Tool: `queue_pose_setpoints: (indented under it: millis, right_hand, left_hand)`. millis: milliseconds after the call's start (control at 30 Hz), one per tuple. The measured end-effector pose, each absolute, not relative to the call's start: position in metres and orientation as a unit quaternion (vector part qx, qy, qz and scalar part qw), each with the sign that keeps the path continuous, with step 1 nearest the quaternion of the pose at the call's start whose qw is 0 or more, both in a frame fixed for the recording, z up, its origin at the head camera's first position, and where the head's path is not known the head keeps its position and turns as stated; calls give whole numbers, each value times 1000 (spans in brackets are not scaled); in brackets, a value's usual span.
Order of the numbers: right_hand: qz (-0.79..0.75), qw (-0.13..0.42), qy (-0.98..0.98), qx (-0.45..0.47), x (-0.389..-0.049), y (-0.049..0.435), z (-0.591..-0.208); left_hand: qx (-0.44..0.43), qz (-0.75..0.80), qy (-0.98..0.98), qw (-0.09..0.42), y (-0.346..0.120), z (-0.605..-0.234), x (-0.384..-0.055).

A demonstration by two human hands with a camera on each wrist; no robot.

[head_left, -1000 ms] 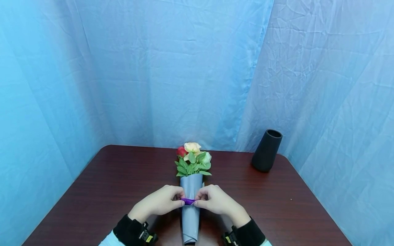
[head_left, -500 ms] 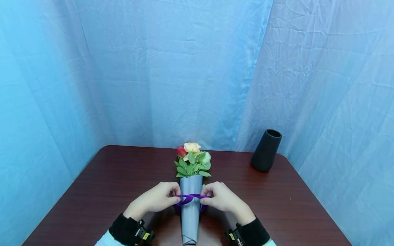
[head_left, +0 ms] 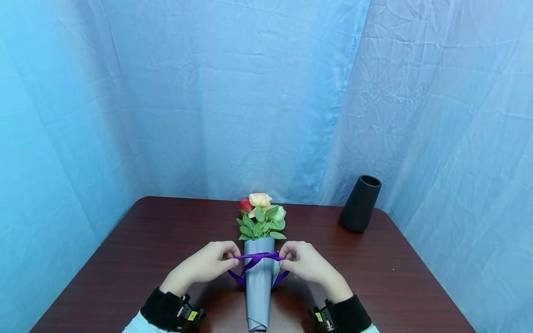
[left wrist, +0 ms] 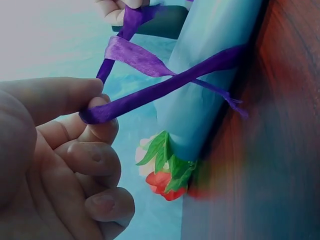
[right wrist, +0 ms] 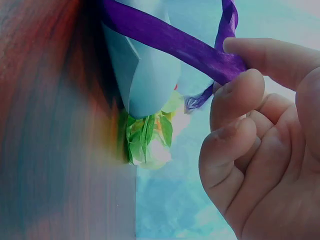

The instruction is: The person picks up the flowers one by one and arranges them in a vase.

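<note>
The bouquet (head_left: pixel 259 274) lies on the desk (head_left: pixel 175 231), flowers (head_left: pixel 260 199) toward the far edge; fingers of the left hand (head_left: pixel 212 262) and right hand (head_left: pixel 307 263) pinch the ribbon (left wrist: pixel 150 93) crossed above the wrap.

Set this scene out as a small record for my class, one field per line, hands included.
Bundle: red, cream and pale-green flowers with green leaves in a smooth blue-grey wrap, lying flat
Tie: shiny purple ribbon, crossed over the wrap, no bow
Left hand: pinches ribbon left of wrap
Right hand: pinches ribbon right of wrap
Surface: dark red-brown wood-grain table
Container: tapered black open-topped vase, standing far right
Backdrop: light-blue cloth curtains
</note>
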State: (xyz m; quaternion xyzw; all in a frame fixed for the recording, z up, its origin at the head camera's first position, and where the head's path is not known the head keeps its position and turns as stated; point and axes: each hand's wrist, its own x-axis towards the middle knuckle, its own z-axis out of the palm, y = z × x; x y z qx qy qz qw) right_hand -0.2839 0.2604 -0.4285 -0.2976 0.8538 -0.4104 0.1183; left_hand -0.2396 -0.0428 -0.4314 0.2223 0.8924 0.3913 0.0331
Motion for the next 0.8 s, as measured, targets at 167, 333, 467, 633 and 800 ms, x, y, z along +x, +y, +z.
queue_pose_setpoints:
  millis: [167, 333, 467, 633, 800]
  right_hand:
    - [-427, 107, 850, -290, -285, 264, -426]
    - [-424, 90, 854, -288, -289, 270, -426]
    - [-420, 90, 858, -283, -291, 275, -424]
    - [-401, 88, 868, -279, -290, 280, -421]
    - [-398, 68, 869, -285, -291, 285, -419]
  left_hand:
    - [206, 393, 896, 22, -48, -428, -240]
    - [191, 396, 898, 10, -56, -424, -239]
    - [189, 395, 899, -2, -64, -421, -239]
    - [179, 398, 899, -15, -74, -418, -239]
    - [161, 403, 900, -31, -84, -416, -237]
